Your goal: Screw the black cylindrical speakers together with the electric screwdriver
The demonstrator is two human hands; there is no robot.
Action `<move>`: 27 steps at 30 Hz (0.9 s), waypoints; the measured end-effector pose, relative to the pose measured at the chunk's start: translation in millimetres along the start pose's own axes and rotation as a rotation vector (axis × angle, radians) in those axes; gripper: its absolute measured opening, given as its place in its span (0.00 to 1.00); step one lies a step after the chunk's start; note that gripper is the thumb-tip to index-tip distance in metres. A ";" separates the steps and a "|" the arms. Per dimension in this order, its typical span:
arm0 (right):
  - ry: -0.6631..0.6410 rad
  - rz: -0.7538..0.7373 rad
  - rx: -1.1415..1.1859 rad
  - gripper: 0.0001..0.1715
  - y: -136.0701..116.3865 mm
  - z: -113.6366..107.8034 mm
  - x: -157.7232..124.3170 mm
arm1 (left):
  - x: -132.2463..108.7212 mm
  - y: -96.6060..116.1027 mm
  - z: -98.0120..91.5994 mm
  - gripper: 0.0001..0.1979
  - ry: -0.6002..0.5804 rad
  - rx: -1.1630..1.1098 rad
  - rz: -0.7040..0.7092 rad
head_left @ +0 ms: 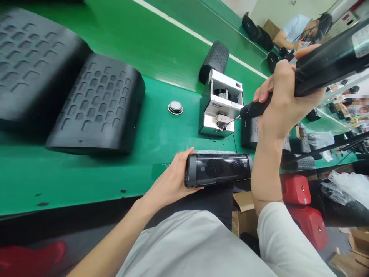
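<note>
My left hand (176, 174) grips the left end of a long black speaker (221, 168) with glossy panels, at the table's front edge. Raised at the right, my right hand (279, 103) is wrapped around a black electric screwdriver (325, 63). Its thin bit points down and left, with the tip at the front outlet of a white and silver screw feeder (220, 104). Whether a screw sits on the bit is too small to tell. A small round silver-rimmed part (175, 107) lies on the green table left of the feeder.
Large black perforated housings (100, 100) stand at the left; a smaller one (217, 57) is behind the feeder. The green table (161, 134) carries small black scraps. Red cases (295, 188) and a cardboard box (245, 211) are below right. A co-worker (298, 32) sits across the table.
</note>
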State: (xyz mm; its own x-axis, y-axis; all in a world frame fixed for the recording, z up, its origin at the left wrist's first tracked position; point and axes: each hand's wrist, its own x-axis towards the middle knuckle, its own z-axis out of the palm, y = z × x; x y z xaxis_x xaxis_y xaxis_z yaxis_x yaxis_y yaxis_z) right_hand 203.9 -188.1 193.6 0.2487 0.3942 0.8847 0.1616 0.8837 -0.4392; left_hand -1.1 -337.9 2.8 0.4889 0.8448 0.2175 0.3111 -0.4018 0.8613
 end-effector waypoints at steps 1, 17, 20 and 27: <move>0.010 0.012 -0.013 0.14 0.8 -0.1 -0.9 | -0.2 -0.3 0.4 0.59 0.005 -0.003 -0.001; 0.067 0.031 -0.162 0.12 9.0 7.0 3.0 | -0.7 -2.3 -0.6 0.61 0.002 0.020 -0.008; 0.024 0.096 -0.197 0.11 16.7 5.8 4.7 | -1.3 -4.1 -0.9 0.62 0.005 0.020 -0.023; 0.036 -0.029 0.013 0.11 6.1 1.3 10.9 | -2.8 -2.4 -2.1 0.61 -0.013 0.016 -0.052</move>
State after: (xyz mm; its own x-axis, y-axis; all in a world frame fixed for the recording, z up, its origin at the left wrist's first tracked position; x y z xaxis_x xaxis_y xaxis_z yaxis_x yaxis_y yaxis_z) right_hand 206.4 -178.1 200.8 0.2784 0.3594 0.8907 0.1568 0.8979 -0.4113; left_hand -4.9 -338.6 1.1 0.4826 0.8599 0.1667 0.3494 -0.3635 0.8636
